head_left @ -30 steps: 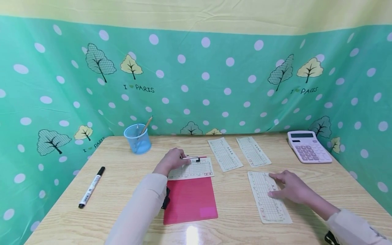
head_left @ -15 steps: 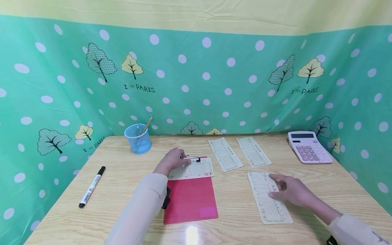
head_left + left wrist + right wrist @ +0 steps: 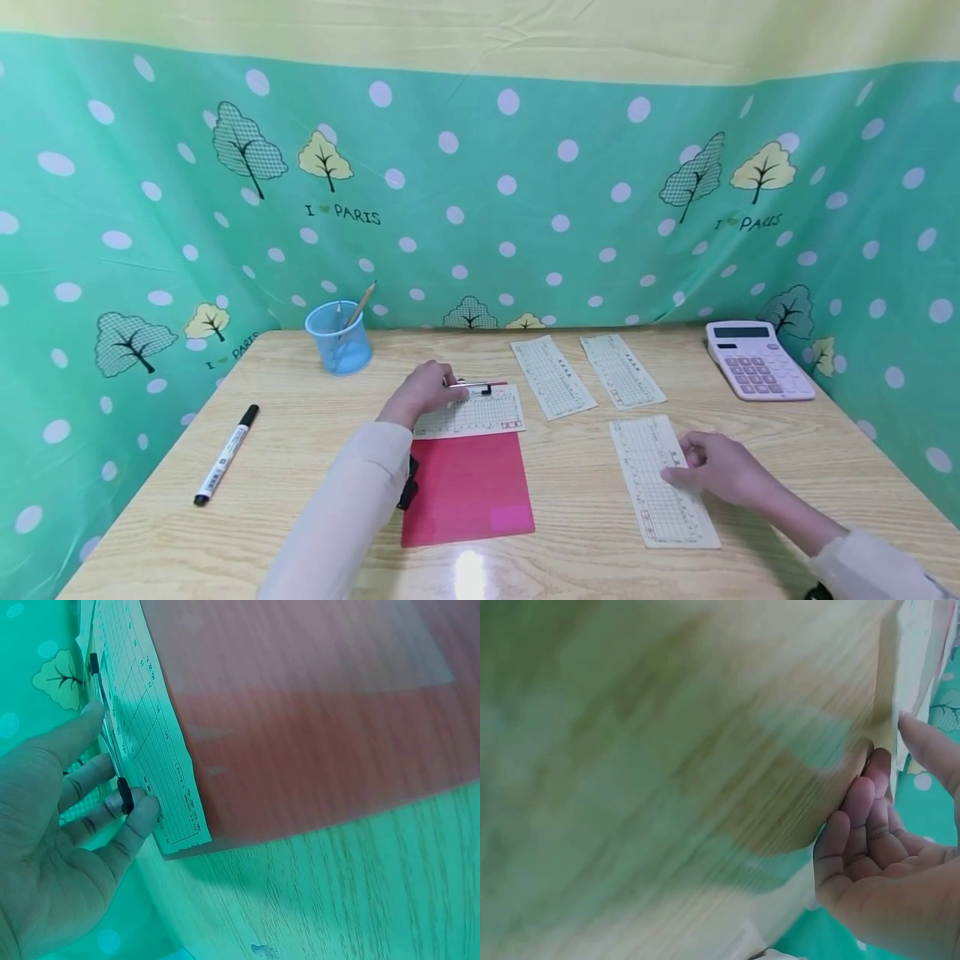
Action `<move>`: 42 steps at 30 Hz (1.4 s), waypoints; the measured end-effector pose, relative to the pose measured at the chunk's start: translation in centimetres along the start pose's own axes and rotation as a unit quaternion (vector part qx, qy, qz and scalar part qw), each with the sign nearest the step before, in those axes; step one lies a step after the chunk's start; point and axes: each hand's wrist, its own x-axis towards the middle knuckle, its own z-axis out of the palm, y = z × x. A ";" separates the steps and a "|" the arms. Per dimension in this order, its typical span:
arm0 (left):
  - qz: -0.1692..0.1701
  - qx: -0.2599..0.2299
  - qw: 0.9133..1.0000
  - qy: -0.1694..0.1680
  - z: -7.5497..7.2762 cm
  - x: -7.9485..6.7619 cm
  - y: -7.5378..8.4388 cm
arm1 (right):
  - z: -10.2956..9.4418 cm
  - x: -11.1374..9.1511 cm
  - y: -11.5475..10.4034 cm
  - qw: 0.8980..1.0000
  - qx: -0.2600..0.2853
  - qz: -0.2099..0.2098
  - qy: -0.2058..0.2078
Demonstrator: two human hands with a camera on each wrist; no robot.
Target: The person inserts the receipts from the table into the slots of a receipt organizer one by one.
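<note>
A red translucent clipboard (image 3: 467,492) lies in the middle of the table, with a printed form slip (image 3: 491,411) across its top. My left hand (image 3: 426,392) holds the wire clip (image 3: 111,746) at the top edge, thumb on one side and fingers on the other in the left wrist view. To the right, my right hand (image 3: 716,471) pinches the right edge of a second form slip (image 3: 656,492). Its thumb is on the slip's face and its other fingers are curled at the edge; the right wrist view shows the slip's edge (image 3: 887,675) between them.
Two more form slips (image 3: 553,379) lie behind, side by side. A pink calculator (image 3: 757,360) sits at the back right, a blue mesh pen cup (image 3: 341,342) with pencils at the back left. A marker (image 3: 225,458) lies on the left. A green curtain (image 3: 480,208) hangs behind.
My right index finger has drawn back from the slip's face to its right edge, and the slip's top edge has shifted slightly. The left hand stays at the clip.
</note>
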 end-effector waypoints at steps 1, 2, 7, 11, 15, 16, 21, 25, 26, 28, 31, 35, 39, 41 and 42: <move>0.001 0.000 1.000 0.000 0.0 0.0 0.0 | 0.0 -0.1 0.0 1.000 0.007 0.000 -0.005; 0.002 0.000 1.000 0.001 0.0 0.0 0.0 | 0.0 -0.1 0.0 1.000 0.013 0.002 -0.012; 0.003 0.001 1.000 0.001 -0.1 -0.1 0.0 | 0.0 -0.4 -0.2 0.999 0.012 -0.008 -0.042; 0.005 0.003 1.000 0.001 0.0 0.0 -0.1 | 0.0 -0.6 -0.3 0.998 -0.008 -0.026 -0.048; 0.005 0.002 1.000 0.000 0.0 0.1 -0.1 | 0.1 -0.9 -0.2 0.999 -0.010 -0.033 -0.031; 0.003 0.001 1.000 -0.001 0.0 0.1 -0.1 | 0.1 -1.0 -0.2 0.999 -0.007 -0.033 -0.026; 0.000 0.002 1.000 -0.003 -0.1 0.1 0.1 | 0.1 -1.2 0.0 0.999 0.008 -0.030 -0.018; 0.000 0.003 1.000 -0.003 -0.2 0.0 0.2 | -0.1 -1.2 0.1 0.999 0.023 -0.027 -0.032; 0.000 0.003 1.000 -0.002 -0.2 0.0 0.2 | -0.2 -1.2 0.2 0.998 0.031 -0.026 -0.039; 0.001 0.002 1.000 -0.002 -0.2 -0.1 0.2 | -0.4 -1.2 0.3 0.997 0.050 -0.023 -0.054; 0.004 0.004 1.000 0.000 -0.2 -0.2 0.2 | -0.7 -1.2 0.6 0.994 0.078 -0.025 -0.076; 0.002 0.001 1.000 0.000 -0.3 -0.2 0.2 | -1.1 -1.2 0.9 0.989 0.102 -0.045 -0.098; 0.003 0.001 1.000 -0.001 -0.3 -0.2 0.1 | -1.2 -1.3 1.0 0.988 0.105 -0.050 -0.104; 0.005 0.003 1.000 -0.002 -0.2 -0.2 0.0 | -1.3 -1.3 1.0 0.990 0.093 -0.038 -0.099; 0.007 0.005 1.000 -0.002 -0.2 -0.1 0.0 | -1.3 -1.2 0.9 0.991 0.084 -0.035 -0.098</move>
